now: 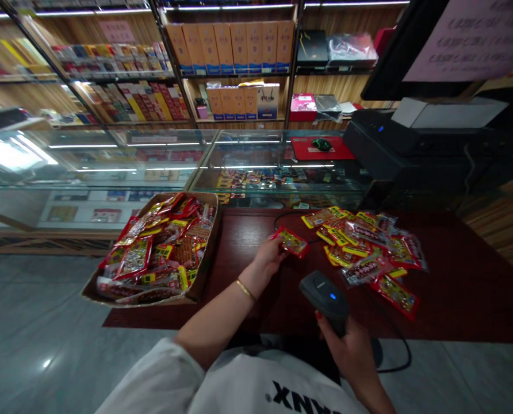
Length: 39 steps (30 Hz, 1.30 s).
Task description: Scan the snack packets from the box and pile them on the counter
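Observation:
In my left hand [268,260] is a red snack packet [294,242], pinched by its left end just above the dark wooden counter. My right hand [353,351] grips a black barcode scanner [325,294] by its handle; a blue light glows on its top, and its head points at the area below the packet. To the left stands a cardboard box [205,269] full of red and yellow snack packets [136,257]. A loose pile of similar packets [360,241] lies on the counter to the right of the held one.
The wooden counter [239,236] meets a glass display case [256,141] behind it. On the glass rest a red mat [299,150] with a mouse [322,144]. A black machine [412,144] and a monitor [386,69] stand at the right. A cable [401,336] hangs near my right hand.

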Available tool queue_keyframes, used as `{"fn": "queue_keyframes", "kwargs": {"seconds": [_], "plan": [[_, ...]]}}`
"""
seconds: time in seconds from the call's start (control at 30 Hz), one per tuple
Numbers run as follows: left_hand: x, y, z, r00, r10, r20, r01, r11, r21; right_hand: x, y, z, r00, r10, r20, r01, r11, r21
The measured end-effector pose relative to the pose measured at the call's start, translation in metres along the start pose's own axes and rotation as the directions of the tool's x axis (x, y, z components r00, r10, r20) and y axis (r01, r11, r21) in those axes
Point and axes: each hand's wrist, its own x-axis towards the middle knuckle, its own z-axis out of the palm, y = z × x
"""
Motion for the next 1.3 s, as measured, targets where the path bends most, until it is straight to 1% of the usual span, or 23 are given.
{"fn": "queue_keyframes", "kwargs": {"seconds": [0.07,0.17,0.23,0.3,0.37,0.4,0.43,0.47,0.5,0.53,0.57,0.6,0.63,0.67,0.7,0.77,0.8,0.87,0.97,1.1,1.13,1.2,1.3], "plan": [[0.021,-0.001,0.042,0.995,-0.053,0.082,0.051,0.998,0.026,-0.002,0.002,-0.002,0.999,0.026,-0.047,-0.026,1.000,-0.004],[0.041,-0.001,0.097,0.966,-0.141,0.216,0.124,0.988,0.090,-0.005,0.001,-0.004,0.996,0.048,-0.075,-0.048,0.999,-0.002],[0.042,-0.001,0.116,0.948,-0.175,0.267,0.140,0.979,0.147,-0.007,0.000,-0.004,0.996,0.054,-0.077,-0.055,0.998,-0.010],[0.031,0.000,0.115,0.946,-0.160,0.283,0.109,0.976,0.188,-0.010,0.000,-0.004,0.996,0.062,-0.064,-0.064,0.998,-0.026],[0.009,0.004,0.093,0.953,-0.106,0.285,0.049,0.978,0.202,-0.012,0.002,-0.003,0.995,0.093,-0.046,-0.096,0.994,-0.051],[-0.005,0.008,0.076,0.954,-0.034,0.298,-0.034,0.975,0.219,-0.013,0.004,-0.002,0.993,0.114,-0.037,-0.116,0.991,-0.064],[-0.021,0.015,0.056,0.944,0.076,0.321,-0.163,0.953,0.254,-0.014,0.007,-0.001,0.990,0.136,-0.026,-0.138,0.987,-0.079],[-0.039,0.025,0.033,0.914,0.207,0.349,-0.321,0.895,0.309,-0.013,0.010,0.001,0.988,0.152,-0.011,-0.153,0.984,-0.090],[-0.057,0.037,0.009,0.846,0.362,0.391,-0.508,0.771,0.384,-0.012,0.012,0.003,0.987,0.162,0.009,-0.160,0.982,-0.099],[-0.076,0.052,-0.016,0.768,0.484,0.419,-0.640,0.607,0.472,-0.010,0.015,0.005,0.986,0.165,0.033,-0.161,0.982,-0.098],[-0.094,0.069,-0.041,0.713,0.571,0.407,-0.686,0.449,0.572,-0.008,0.017,0.007,0.985,0.160,0.059,-0.155,0.984,-0.085],[-0.111,0.087,-0.066,0.670,0.646,0.366,-0.666,0.305,0.681,-0.006,0.018,0.010,0.985,0.149,0.083,-0.144,0.988,-0.064],[-0.126,0.104,-0.091,0.626,0.715,0.312,-0.595,0.179,0.783,-0.003,0.018,0.012,0.986,0.132,0.103,-0.128,0.991,-0.040],[-0.138,0.121,-0.114,0.609,0.741,0.283,-0.478,0.058,0.876,-0.001,0.018,0.014,0.987,0.110,0.117,-0.109,0.994,-0.017],[-0.148,0.135,-0.136,0.627,0.731,0.269,-0.334,-0.060,0.941,0.002,0.017,0.016,0.988,0.087,0.125,-0.087,0.996,-0.001],[-0.160,0.154,-0.170,0.706,0.664,0.246,-0.099,-0.251,0.963,0.008,0.012,0.020,0.990,0.044,0.133,-0.046,0.999,0.009],[-0.163,0.159,-0.182,0.746,0.624,0.233,-0.022,-0.327,0.945,0.010,0.010,0.022,0.991,0.027,0.133,-0.029,1.000,0.011],[-0.164,0.160,-0.195,0.798,0.559,0.225,0.043,-0.425,0.904,0.013,0.003,0.025,0.991,-0.001,0.135,-0.002,1.000,0.026],[-0.159,0.154,-0.197,0.810,0.528,0.255,0.012,-0.449,0.893,0.014,-0.003,0.028,0.989,-0.029,0.143,0.025,0.999,0.032],[-0.156,0.155,-0.192,0.783,0.556,0.280,-0.076,-0.361,0.929,0.012,0.001,0.026,0.987,-0.048,0.156,0.044,0.999,0.028],[-0.157,0.157,-0.191,0.772,0.572,0.277,-0.105,-0.315,0.943,0.012,0.004,0.025,0.985,-0.051,0.165,0.047,0.999,0.025],[-0.159,0.160,-0.187,0.723,0.648,0.239,-0.167,-0.173,0.971,0.012,0.008,0.023,0.985,-0.031,0.169,0.030,0.999,0.010],[-0.158,0.159,-0.171,0.588,0.800,0.116,-0.311,0.091,0.946,0.014,0.011,0.020,0.987,0.039,0.156,-0.038,0.999,-0.008]]}}
